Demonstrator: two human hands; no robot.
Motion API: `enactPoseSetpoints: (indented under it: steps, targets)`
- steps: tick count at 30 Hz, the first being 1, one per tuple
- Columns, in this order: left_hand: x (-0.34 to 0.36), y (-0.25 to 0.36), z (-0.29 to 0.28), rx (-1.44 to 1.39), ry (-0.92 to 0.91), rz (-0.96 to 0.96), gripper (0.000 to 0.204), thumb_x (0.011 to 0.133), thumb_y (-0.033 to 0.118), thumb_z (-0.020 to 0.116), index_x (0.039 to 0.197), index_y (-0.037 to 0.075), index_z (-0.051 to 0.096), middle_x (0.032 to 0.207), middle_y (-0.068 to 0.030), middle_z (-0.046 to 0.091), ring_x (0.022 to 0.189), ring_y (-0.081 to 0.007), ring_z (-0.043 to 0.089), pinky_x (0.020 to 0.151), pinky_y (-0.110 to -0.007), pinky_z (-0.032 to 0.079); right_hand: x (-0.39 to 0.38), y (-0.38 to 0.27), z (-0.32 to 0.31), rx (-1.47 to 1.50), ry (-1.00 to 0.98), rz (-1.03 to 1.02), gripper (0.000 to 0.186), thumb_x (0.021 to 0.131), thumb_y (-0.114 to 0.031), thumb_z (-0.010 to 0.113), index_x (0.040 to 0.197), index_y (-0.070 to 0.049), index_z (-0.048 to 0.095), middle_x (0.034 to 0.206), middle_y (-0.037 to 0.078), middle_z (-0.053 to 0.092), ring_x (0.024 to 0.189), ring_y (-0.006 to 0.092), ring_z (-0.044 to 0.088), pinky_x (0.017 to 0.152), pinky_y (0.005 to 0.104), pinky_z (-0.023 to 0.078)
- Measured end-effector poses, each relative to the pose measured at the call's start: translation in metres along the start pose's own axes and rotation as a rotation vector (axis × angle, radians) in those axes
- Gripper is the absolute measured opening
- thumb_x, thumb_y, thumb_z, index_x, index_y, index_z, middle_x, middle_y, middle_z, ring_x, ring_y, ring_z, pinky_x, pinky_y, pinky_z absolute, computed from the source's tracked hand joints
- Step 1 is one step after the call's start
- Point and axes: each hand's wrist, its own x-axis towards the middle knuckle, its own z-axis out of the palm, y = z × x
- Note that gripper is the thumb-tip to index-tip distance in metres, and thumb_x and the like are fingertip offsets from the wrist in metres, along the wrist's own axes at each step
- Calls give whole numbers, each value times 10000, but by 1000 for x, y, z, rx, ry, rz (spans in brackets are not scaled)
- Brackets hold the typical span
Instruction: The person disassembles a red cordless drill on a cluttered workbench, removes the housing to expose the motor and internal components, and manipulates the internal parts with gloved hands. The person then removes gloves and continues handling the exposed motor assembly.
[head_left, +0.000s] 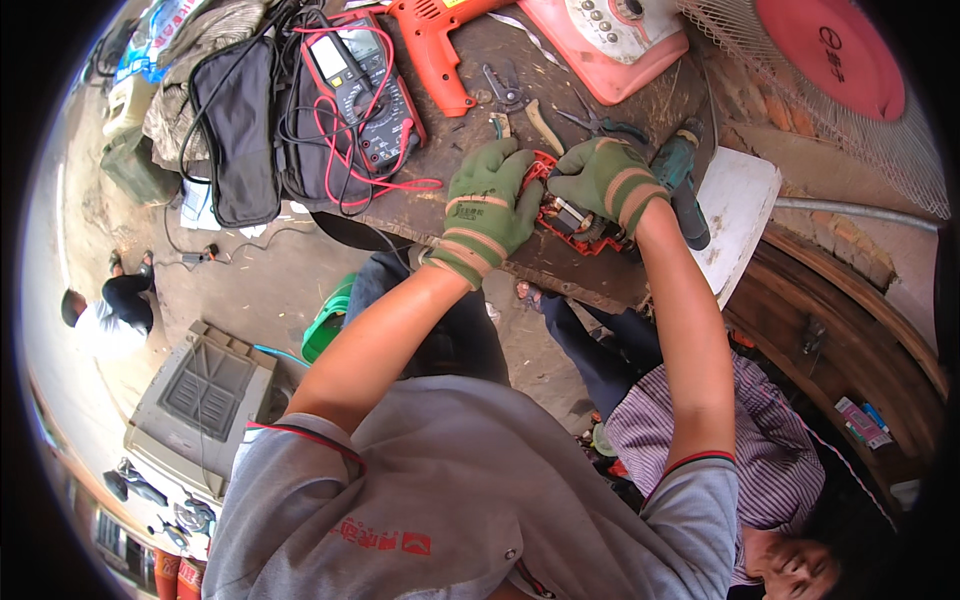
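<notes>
The green-gloved left hand (490, 205) clamps the open red plastic tool housing with its bared motor (573, 220) at the edge of the brown wooden tabletop (590, 275); whether the green-gloved right hand (605, 183) pinches a part, I cannot tell. Best steady the shell and work gently inside. Red test leads (410, 186) trail close by; tan-handled metal pliers (514, 99) and a teal-black power tool (677, 170) crowd the far side.

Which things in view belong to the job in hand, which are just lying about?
In the job:
- opened orange housing, between left hand and right hand
- possibly cream-handled pliers, multimeter

Apparently lying about:
- orange power tool
- teal power tool
- green tub
</notes>
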Motion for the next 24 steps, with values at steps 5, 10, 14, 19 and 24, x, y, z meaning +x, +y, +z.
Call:
enactPoseSetpoints:
  steps: [5, 10, 14, 19, 24]
  targets:
    - [-4, -6, 4, -38, 109, 77, 379, 816, 166, 764, 1168, 39, 698, 1235, -199, 654, 1111, -415, 630, 945, -500, 518, 10, -16, -11, -121, -121, 20, 325, 751, -313, 808, 939, -47, 803, 810, 158, 756, 746, 253, 727, 764, 386, 576]
    - [-8, -3, -4, -43, 79, 89, 481, 788, 248, 801, 1210, 50, 681, 1295, -195, 633, 1169, -418, 611, 982, -519, 498, 13, -22, -6, -271, -94, 55, 311, 753, -299, 801, 944, -54, 805, 811, 184, 743, 757, 300, 731, 769, 405, 576]
    - [-10, -7, -3, -57, 71, 64, 516, 780, 284, 814, 1223, 60, 674, 1315, -193, 624, 1188, -417, 604, 997, -522, 490, 7, -31, -9, -380, -80, -42, 307, 748, -305, 809, 955, -78, 811, 865, 182, 751, 810, 335, 729, 800, 413, 573]
    - [-11, -10, 0, -77, 62, 50, 502, 795, 282, 806, 1227, 66, 670, 1316, -184, 620, 1201, -413, 595, 1002, -521, 486, 10, -36, -13, -378, -129, 68, 294, 747, -308, 825, 933, -81, 808, 894, 181, 754, 838, 329, 727, 810, 416, 566]
    - [-13, -9, 0, -67, 88, 45, 489, 804, 266, 796, 1233, 71, 665, 1321, -172, 613, 1214, -408, 586, 1016, -515, 477, 4, -47, -20, -338, -171, 73, 319, 767, -306, 743, 970, -68, 805, 936, 217, 735, 897, 393, 722, 835, 451, 570]
